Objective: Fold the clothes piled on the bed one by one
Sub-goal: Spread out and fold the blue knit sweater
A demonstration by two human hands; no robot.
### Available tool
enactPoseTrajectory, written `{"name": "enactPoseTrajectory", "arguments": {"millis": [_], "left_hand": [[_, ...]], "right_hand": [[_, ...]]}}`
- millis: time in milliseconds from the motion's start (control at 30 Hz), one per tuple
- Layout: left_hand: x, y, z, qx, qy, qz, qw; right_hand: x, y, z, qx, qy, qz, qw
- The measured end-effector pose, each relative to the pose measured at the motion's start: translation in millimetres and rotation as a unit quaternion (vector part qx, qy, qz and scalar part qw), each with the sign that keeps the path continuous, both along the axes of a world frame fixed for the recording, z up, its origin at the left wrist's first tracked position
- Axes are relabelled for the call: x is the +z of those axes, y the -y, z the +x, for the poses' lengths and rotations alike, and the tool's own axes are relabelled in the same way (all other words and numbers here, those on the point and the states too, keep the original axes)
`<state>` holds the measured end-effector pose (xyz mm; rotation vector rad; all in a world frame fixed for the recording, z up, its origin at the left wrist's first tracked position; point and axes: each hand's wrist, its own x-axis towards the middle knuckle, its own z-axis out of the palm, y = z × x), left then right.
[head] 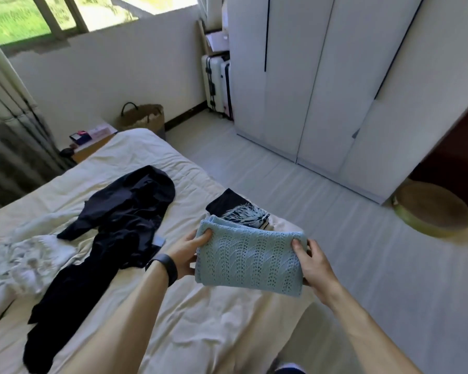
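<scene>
- so, both hands hold up a folded light blue knit top (249, 260) just above the right edge of the bed (135, 152).
- the left hand (185, 252) grips the top's left side, with the thumb on the front and the other fingers hidden behind.
- the right hand (312, 263) grips the right side the same way.
- a black band (166, 267) sits on the left wrist.
- just behind the blue top, a folded dark piece with a white print (238, 211) lies on the bed.
- dark clothes (119, 211) lie spread out on the bed to the left, not folded.
- white clothes (33, 255) lie bunched up further left, touching the dark ones.
- a white wardrobe (322, 76) stands across the floor, with suitcases (214, 82) beside it and a woven basket (143, 117) by the bed's far corner.
</scene>
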<state>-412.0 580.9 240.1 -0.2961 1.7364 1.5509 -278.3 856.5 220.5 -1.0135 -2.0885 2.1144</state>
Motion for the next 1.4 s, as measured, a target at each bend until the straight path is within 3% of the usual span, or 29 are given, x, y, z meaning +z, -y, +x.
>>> {"name": "enactPoseTrajectory", "arguments": {"millis": [267, 600, 833, 1100, 1167, 1267, 1333, 1400], "left_hand": [[-55, -48, -136, 0.020, -0.007, -0.132, 0.991], [-152, -134, -324, -0.088, -0.096, -0.254, 0.959], [-218, -144, -368, -0.124, -0.146, -0.302, 0.934], [-271, -132, -366, -0.127, -0.117, -0.336, 0.926], [-270, -132, -365, -0.142, -0.132, -0.382, 0.904], [-254, -132, -353, -0.166, -0.291, -0.458, 0.824], [-244, -129, -338, -0.201, -0.422, -0.442, 0.766], [-244, -126, -325, -0.277, -0.502, -0.406, 0.712]], "right_hand": [[-82, -5, -112, -0.038, 0.085, -0.069, 0.993], [-190, -16, -257, -0.173, 0.160, -0.070, 0.969], [-240, -13, -285, -0.127, 0.189, -0.069, 0.971], [-261, -24, -288, -0.098, 0.231, -0.007, 0.968], [-254, -26, -293, -0.090, 0.246, 0.027, 0.965], [-234, -19, -295, -0.107, 0.161, 0.281, 0.940], [-222, -3, -298, -0.067, 0.070, 0.441, 0.892], [-218, 17, -310, 0.011, 0.022, 0.485, 0.874]]}}
